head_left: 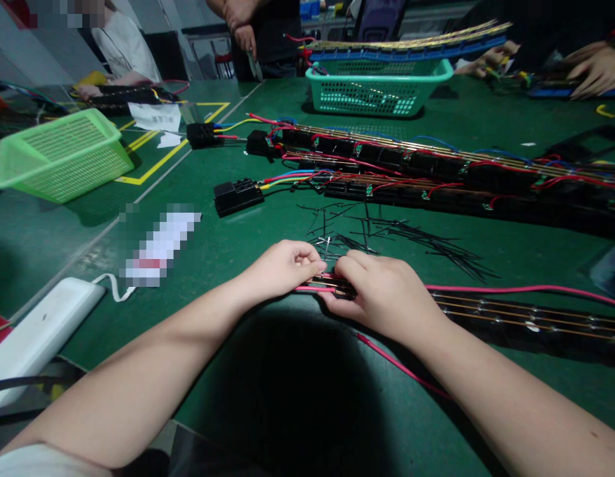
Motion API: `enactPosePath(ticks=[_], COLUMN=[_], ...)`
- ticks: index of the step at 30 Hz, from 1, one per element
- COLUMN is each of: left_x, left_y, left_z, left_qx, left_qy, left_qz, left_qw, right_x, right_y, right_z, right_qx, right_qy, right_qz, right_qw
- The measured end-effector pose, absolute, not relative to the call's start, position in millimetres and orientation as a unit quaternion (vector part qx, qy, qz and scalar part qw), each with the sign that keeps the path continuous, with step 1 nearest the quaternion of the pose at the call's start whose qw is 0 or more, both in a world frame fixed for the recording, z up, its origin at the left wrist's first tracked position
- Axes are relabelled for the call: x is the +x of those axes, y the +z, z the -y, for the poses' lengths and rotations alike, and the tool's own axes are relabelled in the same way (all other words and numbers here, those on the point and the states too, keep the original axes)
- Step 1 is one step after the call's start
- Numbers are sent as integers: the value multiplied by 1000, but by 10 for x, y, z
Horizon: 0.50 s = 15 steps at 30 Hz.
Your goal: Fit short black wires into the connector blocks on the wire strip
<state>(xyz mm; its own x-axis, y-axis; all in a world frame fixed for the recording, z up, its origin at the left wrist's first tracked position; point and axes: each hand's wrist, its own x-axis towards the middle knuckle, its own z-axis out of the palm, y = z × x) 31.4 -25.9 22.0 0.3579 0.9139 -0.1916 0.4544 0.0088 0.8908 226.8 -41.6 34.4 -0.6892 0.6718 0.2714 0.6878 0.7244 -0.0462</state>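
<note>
1. At the middle of the green desk [272,228], with 12 o'clock straight ahead of the person, the left end of a long black strip with copper-coloured rods [516,324] lies between the two hands.
2. Its long axis runs away from that end toward 3 o'clock, dipping slightly to 4, and passes out of view at the edge.
3. The right hand [389,291] is nearer, judged by its cover over the strip: its fingers curl along the 12 o'clock side, the thumb sits at 6, and together they pinch the end.
4. The left hand [282,265] is at 9 o'clock from the right, its thumb and fingertips drawn close together just beside the strip's end; whether they pinch anything, I cannot tell.
5. A pink-red insulated wire [525,289] follows the strip's 12 o'clock side.
6. A loose red wire [406,368] has its tip near 7 o'clock from the right hand and runs toward 4 under the forearm.
7. Thin black plastic ties [441,248] lie scattered from 12 to 2 o'clock, beyond the fingers.
</note>
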Motion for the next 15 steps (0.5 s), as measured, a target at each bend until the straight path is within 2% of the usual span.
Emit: enactPosePath(ticks=[15], left_x=[254], left_y=[282], left_z=[228], left_qx=[665], left_qy=[212], left_qz=[-491], left_qw=[521], right_x=[2271], right_y=[336], right_z=[415], right_qx=[-369], right_qy=[-38], right_qz=[920], right_qw=[130])
